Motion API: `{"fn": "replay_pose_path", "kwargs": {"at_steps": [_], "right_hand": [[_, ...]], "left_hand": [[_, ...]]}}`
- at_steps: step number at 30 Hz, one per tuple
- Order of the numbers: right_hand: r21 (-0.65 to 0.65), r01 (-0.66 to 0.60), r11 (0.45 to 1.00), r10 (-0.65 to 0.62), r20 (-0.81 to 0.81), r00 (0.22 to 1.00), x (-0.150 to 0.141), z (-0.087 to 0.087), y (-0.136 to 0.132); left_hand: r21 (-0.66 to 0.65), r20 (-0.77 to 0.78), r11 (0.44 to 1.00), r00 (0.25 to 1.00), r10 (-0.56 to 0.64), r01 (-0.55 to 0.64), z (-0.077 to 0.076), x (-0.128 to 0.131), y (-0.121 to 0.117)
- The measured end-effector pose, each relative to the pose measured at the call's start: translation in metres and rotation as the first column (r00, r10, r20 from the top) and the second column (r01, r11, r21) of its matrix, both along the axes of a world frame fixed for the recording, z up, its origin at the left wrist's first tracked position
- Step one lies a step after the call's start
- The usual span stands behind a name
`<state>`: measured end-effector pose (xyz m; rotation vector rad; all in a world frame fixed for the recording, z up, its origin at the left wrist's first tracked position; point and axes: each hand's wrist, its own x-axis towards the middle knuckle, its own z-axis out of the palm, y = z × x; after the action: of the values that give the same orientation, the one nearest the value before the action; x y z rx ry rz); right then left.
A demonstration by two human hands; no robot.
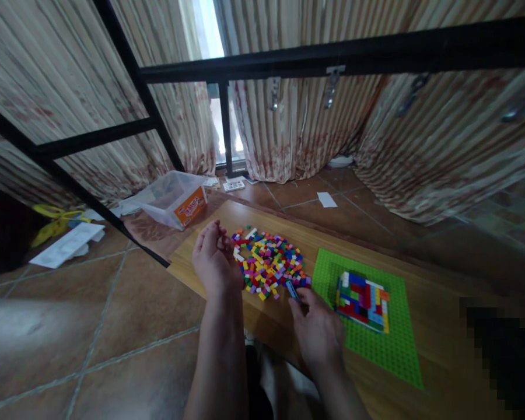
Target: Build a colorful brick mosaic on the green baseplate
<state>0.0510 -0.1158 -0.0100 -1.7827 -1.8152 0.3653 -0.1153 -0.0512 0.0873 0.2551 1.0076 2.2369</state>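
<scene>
My right hand (319, 326) pinches a blue toy building brick (291, 289) between thumb and fingers, by the near edge of a pile of loose bricks (266, 259). The pile mixes many colours on a wooden bench. My left hand (214, 254) is raised at the pile's left side, its fingers curled in; what they hold, if anything, is hidden. Right of my right hand lies a green baseplate (376, 356). On it stands a roughly square block of assembled bricks (363, 300) with a multicoloured top.
The wooden bench (192, 268) runs from left to right. Beyond its left end is a clear plastic bin (170, 192) with an orange label. A black metal frame (262, 70) crosses in front of striped curtains (289, 128). A white paper (326, 199) lies on the tiled floor.
</scene>
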Motion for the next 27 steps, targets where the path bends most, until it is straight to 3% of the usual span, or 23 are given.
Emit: {"fn": "replay_pose_path", "kwargs": {"at_steps": [5,9,11,14,19,22,27], "right_hand": [[-0.002,0.019,1.000,-0.019,-0.009,1.000,0.002,-0.003,-0.002],[0.116,0.027,0.993,-0.011,-0.141,0.990,0.004,0.014,0.009],[0.156,-0.038,0.987,0.061,-0.147,0.987,-0.006,0.025,0.029],[0.105,-0.228,0.968,0.238,-0.087,0.967,-0.032,0.036,0.078],[0.016,-0.515,0.857,0.512,0.085,0.855,-0.072,0.031,0.155],[-0.053,-0.581,0.812,0.580,0.174,0.796,-0.082,0.023,0.178],[-0.098,-0.612,0.785,0.618,0.190,0.763,-0.089,0.013,0.188]], "left_hand": [[-0.008,0.054,1.000,0.998,0.019,-0.019,-0.005,-0.019,-0.001],[-0.001,0.106,1.000,0.994,0.019,-0.019,-0.007,-0.031,-0.001],[0.007,0.124,1.000,0.992,0.003,-0.004,-0.008,-0.034,-0.001],[0.006,0.147,1.000,0.989,-0.031,0.030,-0.008,-0.035,-0.001],[-0.005,0.219,1.000,0.975,-0.025,0.027,-0.009,-0.039,-0.002],[-0.016,0.241,1.000,0.970,-0.011,0.016,-0.009,-0.041,-0.001],[-0.032,0.269,0.998,0.962,-0.046,0.057,-0.008,-0.037,0.002]]}}
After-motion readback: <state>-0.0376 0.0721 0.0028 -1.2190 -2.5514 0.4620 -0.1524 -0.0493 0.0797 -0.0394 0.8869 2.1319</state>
